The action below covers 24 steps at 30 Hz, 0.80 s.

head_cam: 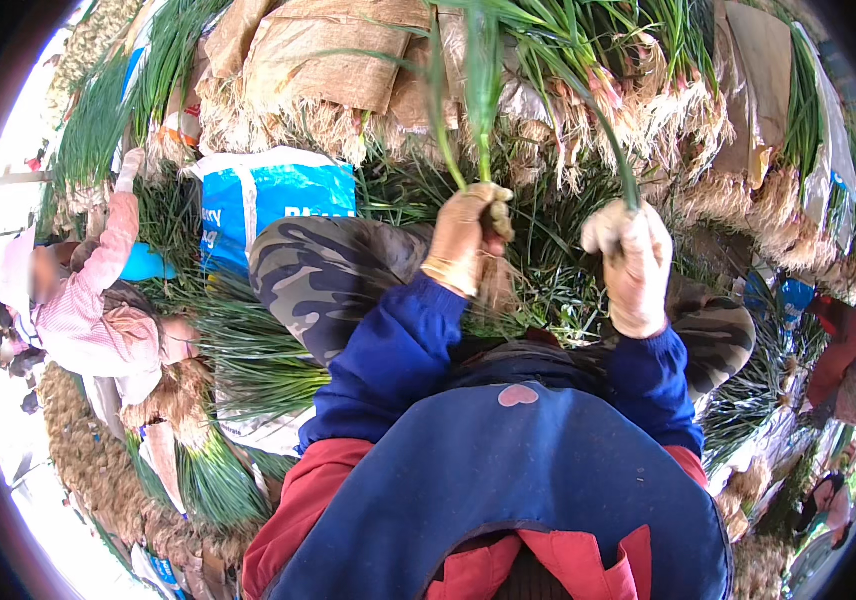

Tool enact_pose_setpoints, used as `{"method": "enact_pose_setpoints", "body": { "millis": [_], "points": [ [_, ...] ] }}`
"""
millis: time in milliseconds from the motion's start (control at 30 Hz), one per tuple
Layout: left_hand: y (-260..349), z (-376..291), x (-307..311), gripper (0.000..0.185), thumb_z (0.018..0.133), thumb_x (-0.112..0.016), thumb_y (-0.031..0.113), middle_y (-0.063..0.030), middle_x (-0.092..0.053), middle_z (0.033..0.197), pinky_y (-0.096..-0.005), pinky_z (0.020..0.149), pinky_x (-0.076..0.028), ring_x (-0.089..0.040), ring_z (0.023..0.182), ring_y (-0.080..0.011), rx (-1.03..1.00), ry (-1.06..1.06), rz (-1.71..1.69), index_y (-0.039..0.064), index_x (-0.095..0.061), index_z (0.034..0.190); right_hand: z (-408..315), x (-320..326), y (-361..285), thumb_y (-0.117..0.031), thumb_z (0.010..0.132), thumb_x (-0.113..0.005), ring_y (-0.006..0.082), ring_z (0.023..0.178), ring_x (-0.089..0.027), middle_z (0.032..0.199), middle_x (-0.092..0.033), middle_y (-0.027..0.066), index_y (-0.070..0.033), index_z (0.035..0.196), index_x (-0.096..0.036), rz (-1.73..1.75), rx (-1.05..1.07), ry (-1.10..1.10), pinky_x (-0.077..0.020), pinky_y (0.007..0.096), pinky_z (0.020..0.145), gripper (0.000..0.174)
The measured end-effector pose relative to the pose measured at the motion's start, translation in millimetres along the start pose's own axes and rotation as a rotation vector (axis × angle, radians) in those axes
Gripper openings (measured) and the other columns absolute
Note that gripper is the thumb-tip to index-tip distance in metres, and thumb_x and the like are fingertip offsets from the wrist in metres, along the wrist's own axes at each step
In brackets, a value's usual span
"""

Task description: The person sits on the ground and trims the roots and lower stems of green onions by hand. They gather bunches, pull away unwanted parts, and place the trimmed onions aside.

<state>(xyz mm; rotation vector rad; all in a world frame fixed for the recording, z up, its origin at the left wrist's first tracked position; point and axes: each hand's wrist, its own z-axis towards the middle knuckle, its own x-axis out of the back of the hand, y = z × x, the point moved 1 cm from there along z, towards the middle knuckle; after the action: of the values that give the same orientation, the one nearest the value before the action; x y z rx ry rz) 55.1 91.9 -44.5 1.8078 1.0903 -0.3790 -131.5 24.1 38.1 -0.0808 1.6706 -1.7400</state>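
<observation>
In my gloved left hand (469,236) is a spring onion (482,97), its green leaves pointing away from me. Its pale, fibrous roots (497,285) hang below the fist, while the glove hides most of the bulb. Opposite it, my gloved right hand (630,266) grips a single long green leaf (612,142) that curves up and to the left. The two hands are apart, above my crossed legs in camouflage trousers (315,277). Cut or torn green leaves (563,292) litter the ground between my knees.
Rooted spring onions (615,97) lie heaped ahead, partly under brown sacking (330,56). A blue and white printed bag (278,199) stands by my left knee, near a pile of green leaves (263,360). Another person (98,322) works at the left; a red sleeve (840,345) shows at right.
</observation>
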Motion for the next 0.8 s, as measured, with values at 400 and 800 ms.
{"method": "enact_pose_setpoints", "body": {
  "millis": [400,800],
  "points": [
    [-5.3,-12.0,-24.2,0.019,0.095,-0.063,0.027,0.0025,-0.065,0.075,-0.018,0.038,-0.031,-0.049,0.049,-0.0027,-0.082,0.025,0.363,0.009,-0.068,0.094,-3.6,6.1,50.5,-0.02,0.092,-0.068,0.0106,0.076,-0.06,0.084,-0.067,0.0039,0.003,0.107,-0.066,-0.712,-0.383,-0.293,-0.05,0.0276,0.071,0.028],
    [2.6,-12.1,-21.5,0.025,0.097,-0.06,0.026,-0.0057,-0.067,0.093,-0.0272,0.043,-0.051,-0.057,0.049,-0.0147,-0.071,-0.024,0.3,0.003,-0.065,0.105,-29.7,77.3,86.1,-0.032,0.089,-0.067,0.0201,0.099,-0.065,0.106,-0.069,0.0147,0.002,0.125,-0.06,-0.931,-0.471,-0.368,-0.051,0.0315,0.086,0.05]
  ]
}}
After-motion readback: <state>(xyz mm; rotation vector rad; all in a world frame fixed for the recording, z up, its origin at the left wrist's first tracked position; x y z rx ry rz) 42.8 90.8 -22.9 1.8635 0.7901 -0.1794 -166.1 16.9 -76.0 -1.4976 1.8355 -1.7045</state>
